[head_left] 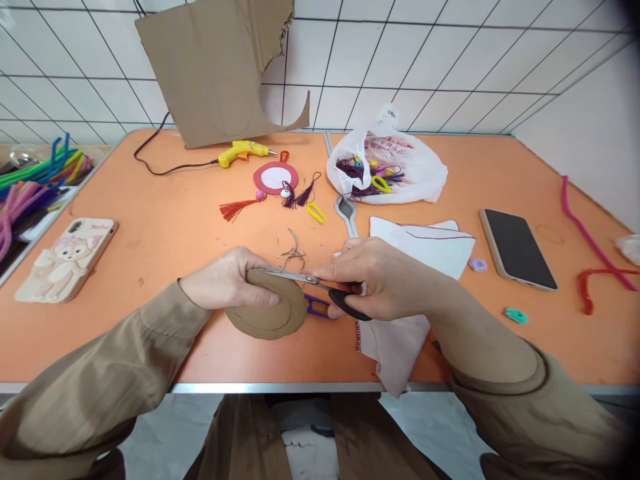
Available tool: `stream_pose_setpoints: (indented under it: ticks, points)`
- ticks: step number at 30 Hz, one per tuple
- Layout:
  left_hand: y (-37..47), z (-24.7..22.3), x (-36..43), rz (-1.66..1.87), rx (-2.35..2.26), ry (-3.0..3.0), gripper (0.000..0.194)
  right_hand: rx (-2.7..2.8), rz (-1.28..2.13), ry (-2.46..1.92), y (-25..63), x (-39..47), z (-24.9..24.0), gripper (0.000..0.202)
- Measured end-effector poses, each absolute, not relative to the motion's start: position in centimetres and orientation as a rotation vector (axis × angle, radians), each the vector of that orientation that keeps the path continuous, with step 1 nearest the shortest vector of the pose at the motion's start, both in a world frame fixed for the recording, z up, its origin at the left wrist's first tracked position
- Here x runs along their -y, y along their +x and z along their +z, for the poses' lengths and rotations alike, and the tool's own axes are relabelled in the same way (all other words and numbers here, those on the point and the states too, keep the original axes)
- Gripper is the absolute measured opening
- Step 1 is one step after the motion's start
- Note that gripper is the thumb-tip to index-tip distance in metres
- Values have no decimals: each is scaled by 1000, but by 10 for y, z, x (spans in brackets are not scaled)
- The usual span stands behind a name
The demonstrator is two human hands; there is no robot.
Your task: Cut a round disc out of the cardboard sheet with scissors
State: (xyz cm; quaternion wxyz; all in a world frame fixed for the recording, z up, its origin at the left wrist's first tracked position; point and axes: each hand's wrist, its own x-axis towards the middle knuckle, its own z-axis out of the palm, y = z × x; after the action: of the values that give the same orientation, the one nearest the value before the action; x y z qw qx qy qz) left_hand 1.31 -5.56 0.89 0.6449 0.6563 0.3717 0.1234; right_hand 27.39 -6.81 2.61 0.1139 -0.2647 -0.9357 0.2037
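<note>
Low over the front of the orange table, my left hand (pixel 237 283) grips a round cardboard disc (pixel 265 320) by its upper left edge, thumb on top. A smaller circle is drawn on its face. My right hand (pixel 375 277) is closed round the black handles of a pair of scissors (pixel 345 301). Their blades point left and lie along the disc's upper edge. Partly behind the scissors is a purple plastic piece (pixel 316 307). White cloth (pixel 425 247) with dark red edge stitching lies under and beside my right hand.
Torn cardboard (pixel 215 73) leans on the tiled wall behind a yellow glue gun (pixel 243 152). A red-rimmed disc (pixel 259 175) with tassels and a white plastic bag (pixel 415 173) lie farther back. A phone (pixel 517 248) is right, a bear-patterned phone case (pixel 70 257) left.
</note>
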Motion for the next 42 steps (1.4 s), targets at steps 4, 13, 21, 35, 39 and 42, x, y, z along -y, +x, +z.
stream_pose_setpoints:
  ticks: [4,13,21,35,39,42]
  points:
    - [12,7,55,284,-842,1501,25,2739,612,-740,275,66,25,10]
    - [13,9,56,278,-804,1485,24,2746,579,-742,278,63,22,18]
    - [13,11,53,405,-923,1396,23,2499,843,-820,275,53,15,22]
    - [22,-2,57,850,-879,1057,29,1537,1553,-1040,253,58,4,55]
    - [28,-10,59,950,-862,944,27,1349,1557,-1071,242,59,-9,51]
    - [28,-13,60,941,-868,917,25,1334,1495,-1044,241,58,-12,46]
